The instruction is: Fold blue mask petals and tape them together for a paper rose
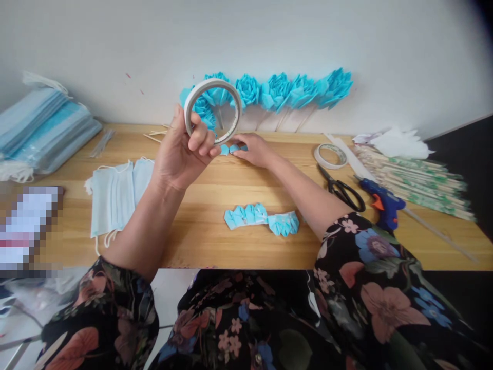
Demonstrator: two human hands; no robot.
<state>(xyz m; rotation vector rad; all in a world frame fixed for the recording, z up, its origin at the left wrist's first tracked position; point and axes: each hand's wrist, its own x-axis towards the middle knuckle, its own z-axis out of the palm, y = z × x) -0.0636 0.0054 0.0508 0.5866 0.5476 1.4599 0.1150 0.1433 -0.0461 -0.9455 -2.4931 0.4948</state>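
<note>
My left hand (188, 141) is raised above the table, its fingers wrapped round a roll of white tape (238, 110) held upright. Farther back, my right hand (252, 149) is down at the tabletop, with fingers and thumb around a light-blue folded strip (224, 149) that is partly hidden by it. Nearer to me lies another light-blue strip of folded petals (246, 215), beside a second petal piece (284, 224).
Blue flowers on sticks (278, 92) lean against the wall. At right are a tape roll (330, 165), black scissors (342, 190), a blue glue gun (387, 205) and wrapped chopsticks (419, 180). At left are face masks (113, 195), bagged masks (46, 128) and a blurred-out device (29, 226).
</note>
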